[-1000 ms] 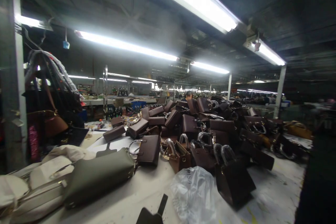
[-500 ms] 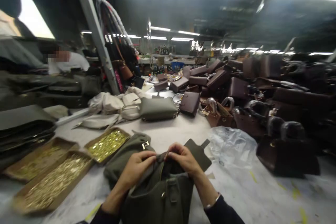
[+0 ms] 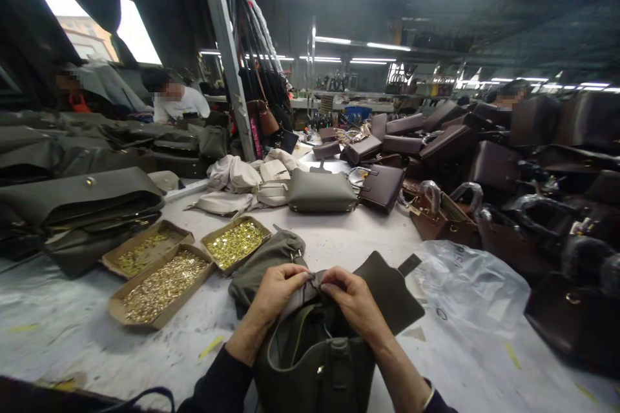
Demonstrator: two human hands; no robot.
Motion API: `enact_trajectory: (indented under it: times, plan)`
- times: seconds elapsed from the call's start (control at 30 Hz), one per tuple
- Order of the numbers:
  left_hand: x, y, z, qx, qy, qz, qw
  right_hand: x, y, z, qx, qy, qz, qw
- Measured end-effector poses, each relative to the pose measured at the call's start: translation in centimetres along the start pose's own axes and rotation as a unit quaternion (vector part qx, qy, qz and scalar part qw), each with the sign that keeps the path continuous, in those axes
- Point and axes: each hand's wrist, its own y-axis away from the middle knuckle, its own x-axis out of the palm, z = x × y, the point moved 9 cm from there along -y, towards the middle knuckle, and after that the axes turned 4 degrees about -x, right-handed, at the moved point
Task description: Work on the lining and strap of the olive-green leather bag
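An olive-green handbag (image 3: 314,361) stands open-topped on the worktable in front of me, its flap (image 3: 390,290) folded back to the right. My left hand (image 3: 278,290) and my right hand (image 3: 353,300) meet at the bag's top rim, both pinching its edge between thumb and fingers. Just behind the bag lies a crumpled olive piece (image 3: 264,258) with a metal clasp.
Three cardboard trays of gold hardware (image 3: 162,281) sit to the left, by stacked olive leather (image 3: 82,197). Brown handbags (image 3: 484,174) are heaped on the right, with a plastic bag (image 3: 472,284) before them. A finished olive bag (image 3: 320,193) and cream bags (image 3: 242,177) lie beyond. People sit at the far left.
My view swung from the ceiling lights and the bag pile down and left onto the table. Both hands came into view on the olive bag and keep pinching its rim.
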Motion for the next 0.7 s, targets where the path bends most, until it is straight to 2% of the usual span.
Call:
enact_trajectory:
  times: [0.13,0.27,0.7]
  plan:
    - [0.4,0.3,0.2,0.006,0.016,-0.008,1.000,-0.8,0.2,-0.3,-0.023,0.048,0.002,0.999]
    - [0.6,0.5,0.1,0.020,0.023,-0.023,0.999,-0.7,0.2,0.0,-0.044,0.073,-0.001,0.996]
    - [0.8,1.1,0.5,0.031,0.022,-0.031,0.999,-0.4,0.2,-1.3,0.004,0.065,-0.031,0.997]
